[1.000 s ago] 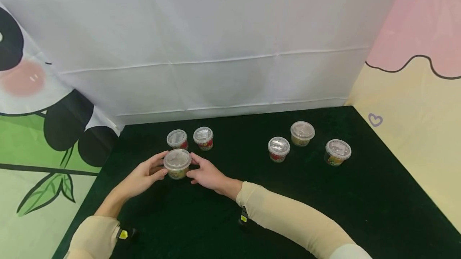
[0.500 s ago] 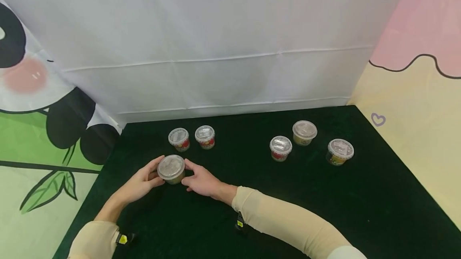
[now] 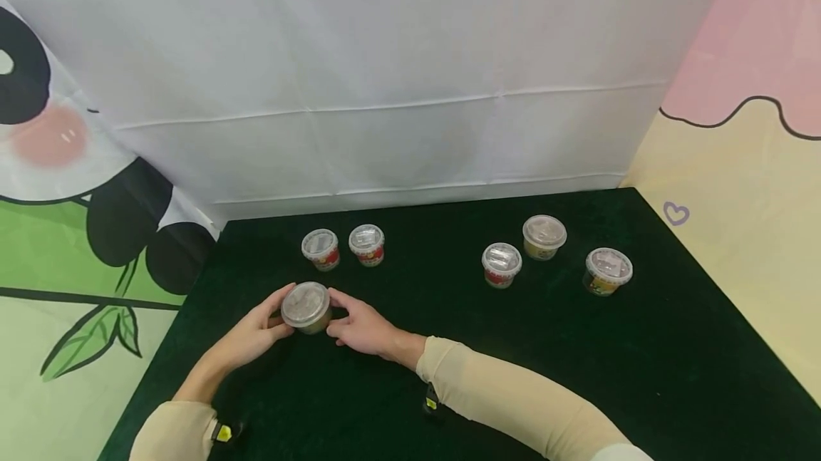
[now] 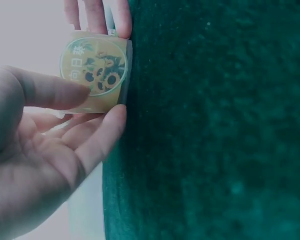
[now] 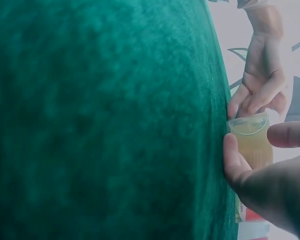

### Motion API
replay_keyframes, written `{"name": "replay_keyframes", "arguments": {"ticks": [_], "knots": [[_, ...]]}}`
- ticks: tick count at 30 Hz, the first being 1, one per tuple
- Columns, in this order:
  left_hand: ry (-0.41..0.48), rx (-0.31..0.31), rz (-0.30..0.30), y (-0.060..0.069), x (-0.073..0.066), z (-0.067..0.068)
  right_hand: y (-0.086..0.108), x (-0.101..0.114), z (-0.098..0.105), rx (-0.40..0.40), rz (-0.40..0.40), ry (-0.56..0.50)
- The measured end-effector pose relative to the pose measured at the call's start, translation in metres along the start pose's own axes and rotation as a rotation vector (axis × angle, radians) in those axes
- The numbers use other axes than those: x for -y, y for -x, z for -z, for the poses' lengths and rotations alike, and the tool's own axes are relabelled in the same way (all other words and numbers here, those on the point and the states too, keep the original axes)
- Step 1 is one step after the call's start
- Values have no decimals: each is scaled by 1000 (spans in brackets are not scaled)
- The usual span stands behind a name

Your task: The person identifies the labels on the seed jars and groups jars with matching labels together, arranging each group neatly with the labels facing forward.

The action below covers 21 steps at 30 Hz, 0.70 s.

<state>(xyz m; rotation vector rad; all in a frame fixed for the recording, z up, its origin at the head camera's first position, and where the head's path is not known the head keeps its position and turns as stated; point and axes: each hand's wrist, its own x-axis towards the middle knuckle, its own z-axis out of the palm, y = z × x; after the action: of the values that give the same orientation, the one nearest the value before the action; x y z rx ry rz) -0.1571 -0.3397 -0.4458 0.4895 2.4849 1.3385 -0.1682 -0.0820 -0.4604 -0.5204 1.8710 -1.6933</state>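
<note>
The fingers of the left hand (image 3: pixel 252 331) and the right hand (image 3: pixel 364 325) are curling in from opposite sides and holding one lidded sunflower tub (image 3: pixel 306 308) between them, standing no wider apart than its body. In the left wrist view the left thumb (image 4: pixel 57 92) is lying across the printed label (image 4: pixel 93 65), while another fingertip is reaching toward the base. The sunflower tub is standing roughly upright at the front of the left group, low over the dark green table (image 3: pixel 436 304); whether its base is fully bearing on the cloth, I cannot tell. Over the last second both hands have been drawing it toward the person and slightly left, so a strip of green is now showing between it and the nearer red-labelled tub (image 3: pixel 321 250); over the latest half-second it is barely shifting. That is probably meaning that the placing is nearing its end, with the release not yet made. Just beyond, a second red-labelled tub (image 3: pixel 367 245) is standing beside the first. Well apart on the right, a third red-labelled tub (image 3: pixel 502 266), a pale tub (image 3: pixel 544 237) and a yellow-labelled tub (image 3: pixel 607 271) are keeping their places. Behind everything a white cloth (image 3: pixel 398 76) is hanging.
</note>
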Motion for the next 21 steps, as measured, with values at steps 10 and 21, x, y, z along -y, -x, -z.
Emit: {"name": "replay_keyframes", "arguments": {"ticks": [10,21], "knots": [[-39,-6,24,0,0,-1,1,2,-9,-64,-33,-60],[-64,-49,14,-3,-4,-7,3,2,-8,-87,-30,-70]]}}
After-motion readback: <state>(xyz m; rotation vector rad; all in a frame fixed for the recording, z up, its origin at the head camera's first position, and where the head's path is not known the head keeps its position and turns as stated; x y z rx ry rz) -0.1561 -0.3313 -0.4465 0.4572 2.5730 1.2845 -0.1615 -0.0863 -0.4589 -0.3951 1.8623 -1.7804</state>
